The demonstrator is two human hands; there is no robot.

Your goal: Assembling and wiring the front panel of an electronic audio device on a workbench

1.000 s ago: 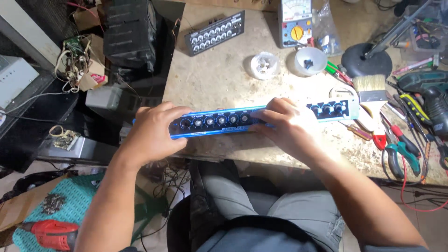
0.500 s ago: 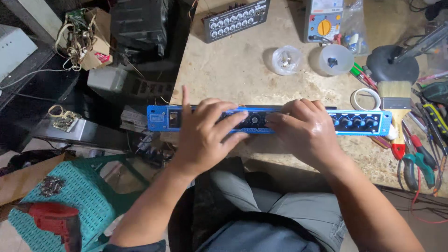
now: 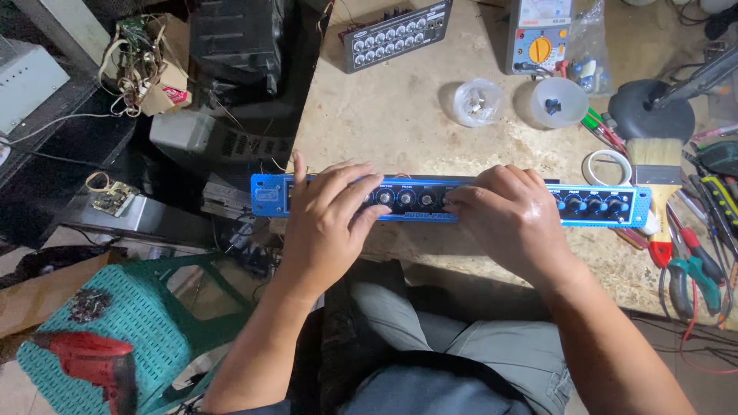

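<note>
Panel long axis runs left-right under both palms; my left hand and right hand lie flat, fingers spread over knobs, gripping nothing.

Single head-worn view, looking steeply down, close over workbench edge

Glossy blue metal audio panel, rough matt workbench, woven plastic stool

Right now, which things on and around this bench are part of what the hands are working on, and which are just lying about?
In hand:
blue front panel with black knobs
left hand over its left half
right hand on its middle

Lying about:
paintbrush
two clear cups
meter
black knob panel
pliers
tape roll
red drill on green stool
</note>
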